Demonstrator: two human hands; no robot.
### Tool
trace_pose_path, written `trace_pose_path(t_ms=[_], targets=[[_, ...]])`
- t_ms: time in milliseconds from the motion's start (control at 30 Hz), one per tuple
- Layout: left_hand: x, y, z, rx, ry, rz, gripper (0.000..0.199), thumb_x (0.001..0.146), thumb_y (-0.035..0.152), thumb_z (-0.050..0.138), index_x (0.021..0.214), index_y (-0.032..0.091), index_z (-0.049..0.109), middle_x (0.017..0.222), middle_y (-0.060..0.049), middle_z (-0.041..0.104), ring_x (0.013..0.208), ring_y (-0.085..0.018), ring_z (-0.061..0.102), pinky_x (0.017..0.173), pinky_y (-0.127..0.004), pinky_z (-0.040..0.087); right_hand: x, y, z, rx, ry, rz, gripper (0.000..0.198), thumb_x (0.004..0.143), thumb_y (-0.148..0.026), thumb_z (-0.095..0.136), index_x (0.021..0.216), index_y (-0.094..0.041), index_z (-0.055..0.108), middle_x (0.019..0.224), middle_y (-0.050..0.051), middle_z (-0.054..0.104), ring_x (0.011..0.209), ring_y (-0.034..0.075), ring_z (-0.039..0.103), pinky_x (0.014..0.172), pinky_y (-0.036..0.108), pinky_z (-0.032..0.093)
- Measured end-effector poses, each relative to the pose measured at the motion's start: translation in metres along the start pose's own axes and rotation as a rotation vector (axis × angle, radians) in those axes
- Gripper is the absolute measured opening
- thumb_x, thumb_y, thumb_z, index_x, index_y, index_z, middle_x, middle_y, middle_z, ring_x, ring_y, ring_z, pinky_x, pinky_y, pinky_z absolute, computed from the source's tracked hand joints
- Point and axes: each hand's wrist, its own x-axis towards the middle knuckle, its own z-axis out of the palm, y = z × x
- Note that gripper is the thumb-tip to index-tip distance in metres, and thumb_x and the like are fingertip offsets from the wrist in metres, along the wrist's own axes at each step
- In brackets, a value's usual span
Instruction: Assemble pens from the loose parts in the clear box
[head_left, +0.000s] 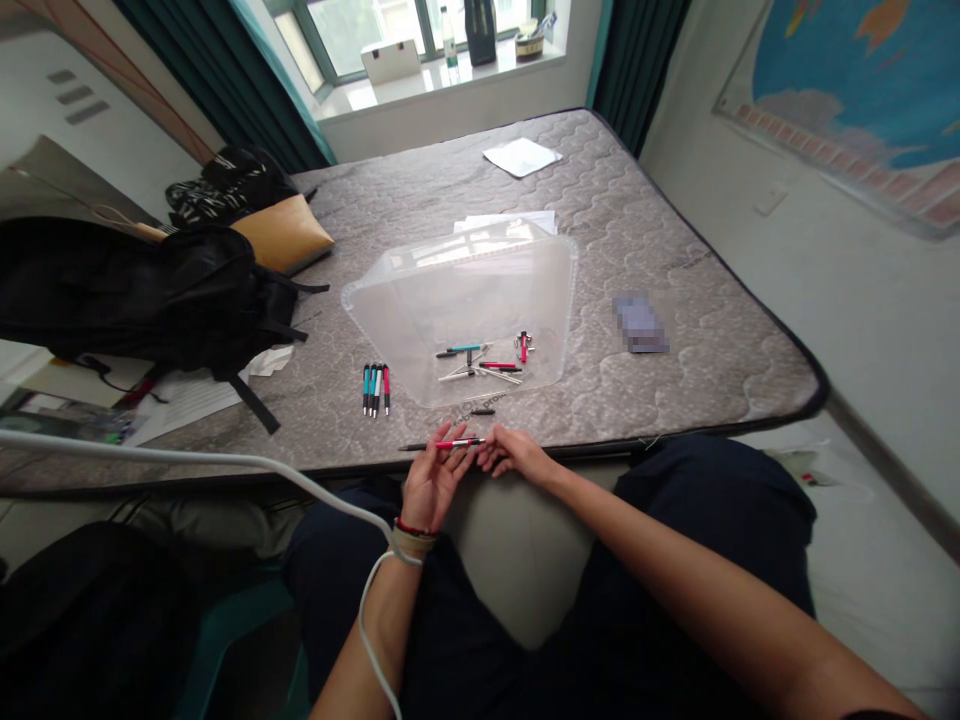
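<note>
My left hand (pixel 431 485) is palm up, holding a red pen (pixel 454 444) between thumb and fingers, level across the fingers. A thin dark piece sticks out from the pen's left end. The fingertips of my right hand (pixel 521 457) are pinched at the pen's silver right end. Just beyond my hands, a small black pen part (pixel 484 412) lies on the mattress (pixel 600 400). Behind it stands a clear plastic bin (pixel 480 290) with loose pen parts (pixel 487 366) inside, red, teal, black and silver. Several pens (pixel 375 390) lie side by side left of the bin.
A black backpack (pixel 150 290) and a tan pouch (pixel 281 235) lie on the left. A blurred bluish item (pixel 640 325) is right of the bin. White papers (pixel 523 157) lie farther back. A white cable (pixel 300 478) crosses to my left wrist.
</note>
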Motion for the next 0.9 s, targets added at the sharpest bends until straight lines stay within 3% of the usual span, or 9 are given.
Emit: trace_pose_path(t_ms=[33, 100, 200, 333, 633, 900], targets=[[0.002, -0.001, -0.005, -0.008, 0.034, 0.037, 0.041, 0.093, 0.039, 0.052, 0.131, 0.024, 0.054, 0.141, -0.011, 0.053, 0.122, -0.025, 0.057, 0.110, -0.047, 0.037, -0.002, -0.005, 0.000, 0.122, -0.056, 0.016, 0.068, 0.087, -0.074, 0.034, 0.102, -0.016, 0.066, 0.103, 0.013, 0.069, 0.089, 0.021, 0.065, 0.072, 0.031, 0.051], [0.005, -0.001, -0.012, -0.040, 0.082, 0.097, 0.037, 0.095, 0.038, 0.048, 0.129, 0.024, 0.055, 0.140, -0.009, 0.054, 0.122, -0.024, 0.057, 0.109, -0.045, 0.039, -0.008, -0.018, 0.001, 0.346, -0.191, 0.039, 0.086, 0.084, -0.081, 0.016, 0.120, -0.018, 0.062, 0.133, 0.015, 0.056, 0.119, 0.028, 0.054, 0.089, 0.042, 0.048], [0.006, 0.003, -0.017, -0.086, 0.121, 0.135, 0.033, 0.097, 0.039, 0.044, 0.123, 0.025, 0.059, 0.138, -0.007, 0.057, 0.125, -0.023, 0.055, 0.106, -0.043, 0.043, -0.015, -0.035, 0.004, 0.500, -0.301, 0.084, 0.094, 0.080, -0.084, 0.008, 0.127, -0.020, 0.058, 0.149, 0.012, 0.040, 0.137, 0.032, 0.035, 0.100, 0.050, 0.039], [0.007, 0.006, -0.020, -0.093, 0.149, 0.131, 0.032, 0.097, 0.040, 0.043, 0.118, 0.025, 0.062, 0.133, -0.006, 0.061, 0.123, -0.023, 0.056, 0.102, -0.041, 0.047, -0.019, -0.043, 0.008, 0.542, -0.323, 0.154, 0.089, 0.083, -0.081, 0.009, 0.130, -0.021, 0.055, 0.155, 0.009, 0.031, 0.142, 0.031, 0.025, 0.105, 0.052, 0.033], [0.009, 0.001, -0.026, -0.038, 0.129, 0.150, 0.029, 0.094, 0.045, 0.050, 0.114, 0.027, 0.061, 0.126, -0.005, 0.065, 0.118, -0.024, 0.060, 0.098, -0.042, 0.049, -0.020, -0.038, 0.005, 0.594, -0.386, 0.152, 0.094, 0.079, -0.085, 0.012, 0.131, -0.019, 0.054, 0.157, 0.008, 0.025, 0.144, 0.032, 0.020, 0.108, 0.054, 0.029], [0.009, -0.003, -0.021, 0.076, 0.126, 0.195, 0.032, 0.092, 0.044, 0.054, 0.118, 0.025, 0.060, 0.135, -0.009, 0.058, 0.119, -0.026, 0.059, 0.099, -0.045, 0.048, -0.017, -0.032, 0.002, 0.461, -0.404, 0.128, 0.094, 0.081, -0.082, 0.003, 0.140, -0.023, 0.047, 0.159, 0.005, 0.020, 0.145, 0.028, 0.018, 0.110, 0.052, 0.024]])
